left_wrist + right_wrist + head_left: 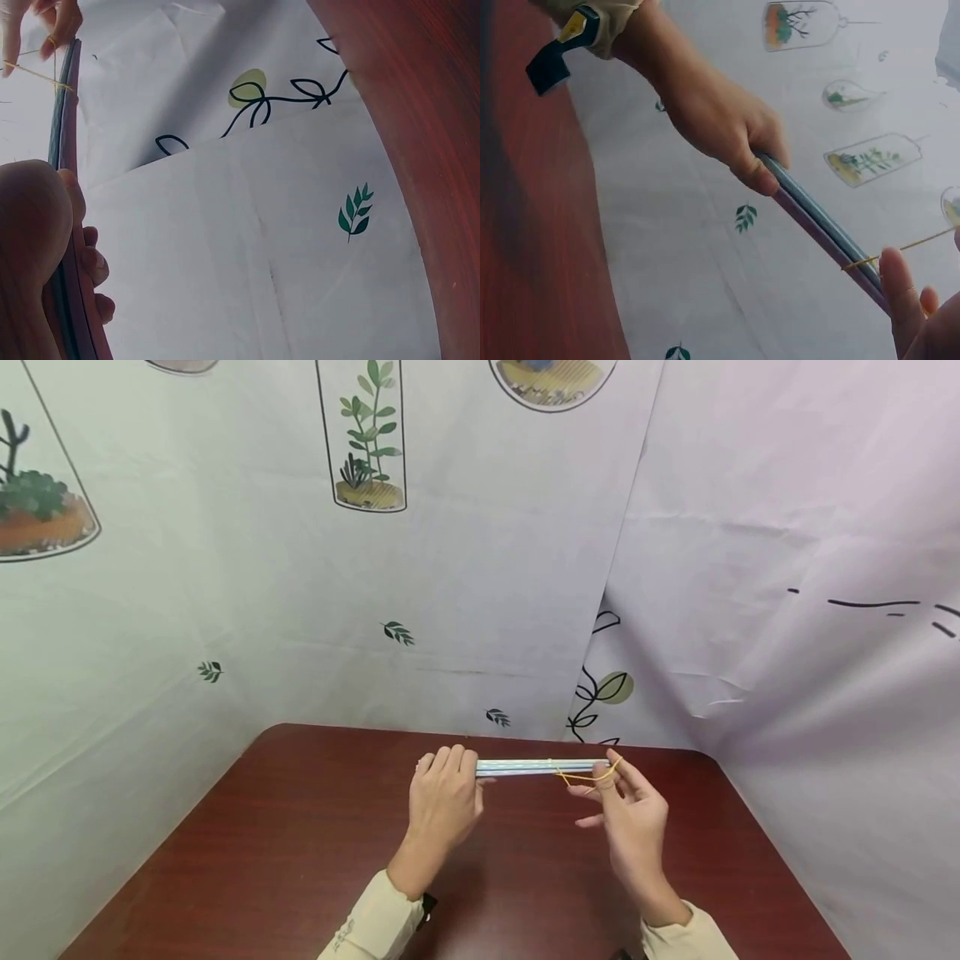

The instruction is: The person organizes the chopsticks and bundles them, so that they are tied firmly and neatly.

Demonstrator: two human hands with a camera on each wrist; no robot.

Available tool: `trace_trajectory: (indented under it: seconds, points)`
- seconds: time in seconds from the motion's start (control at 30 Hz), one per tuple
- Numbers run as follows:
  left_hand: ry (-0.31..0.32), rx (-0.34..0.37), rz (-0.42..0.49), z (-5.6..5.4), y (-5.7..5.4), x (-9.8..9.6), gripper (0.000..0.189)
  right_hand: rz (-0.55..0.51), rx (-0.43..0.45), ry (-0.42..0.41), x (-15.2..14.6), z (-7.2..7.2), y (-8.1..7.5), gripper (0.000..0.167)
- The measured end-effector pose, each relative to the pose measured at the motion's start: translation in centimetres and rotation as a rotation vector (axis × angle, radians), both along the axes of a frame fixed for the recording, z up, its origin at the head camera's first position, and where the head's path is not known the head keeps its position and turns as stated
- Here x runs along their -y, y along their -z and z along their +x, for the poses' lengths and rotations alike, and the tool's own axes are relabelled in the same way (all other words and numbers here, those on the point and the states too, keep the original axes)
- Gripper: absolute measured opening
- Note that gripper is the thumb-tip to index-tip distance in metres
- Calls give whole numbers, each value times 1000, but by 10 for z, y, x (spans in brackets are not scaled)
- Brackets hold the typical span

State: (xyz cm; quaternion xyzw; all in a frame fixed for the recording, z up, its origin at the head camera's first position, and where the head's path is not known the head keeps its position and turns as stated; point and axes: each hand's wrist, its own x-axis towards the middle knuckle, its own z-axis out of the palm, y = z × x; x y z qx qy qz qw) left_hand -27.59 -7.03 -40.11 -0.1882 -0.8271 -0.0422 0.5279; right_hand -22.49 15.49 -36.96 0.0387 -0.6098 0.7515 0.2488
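My left hand point(444, 797) grips one end of a bundle of slim sticks point(517, 767), light blue and patterned in the head view. The left wrist view shows its fingers wrapped round the sticks point(67, 142), some bluish and some pinkish. At the bundle's other end, my right hand point(633, 818) holds a yellow rubber band point(585, 777) stretched out from the sticks. The band point(864, 262) crosses the bundle close to that end in the right wrist view and runs to the right fingers point(901, 289). The bundle is held roughly level above the table.
A dark red wooden table point(300, 843) lies beneath both hands. Behind it and at the sides hang pale sheets point(487, 568) printed with plants and leaves. The left wrist wears a dark strap point(549, 64).
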Motion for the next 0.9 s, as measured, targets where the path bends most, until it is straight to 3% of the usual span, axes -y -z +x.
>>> trace_trajectory:
  seconds: [0.17,0.27,0.33,0.47,0.57,0.63,0.73,0.9]
  points:
    - [8,5,5,1,-1,0,21,-138,111,-28,-3,-2,-5,26]
    - [15,8,3,3,-3,0,19,-125,180,-61,-6,-9,-6,18]
    - [20,1,0,3,-4,0,18,-76,245,-111,-9,-14,-9,23]
    - [28,-16,-6,3,-5,-1,13,102,396,-322,-21,-30,-20,34]
    - [30,-28,-14,3,-4,-2,12,299,447,-529,-34,-44,-30,34]
    - [37,-45,-32,3,-4,-3,14,452,433,-644,-41,-51,-38,35]
    - [50,-64,-60,2,-4,-5,18,652,381,-740,-46,-61,-50,39]
    - [40,-57,-45,1,-5,-5,9,875,239,-763,-41,-69,-62,34]
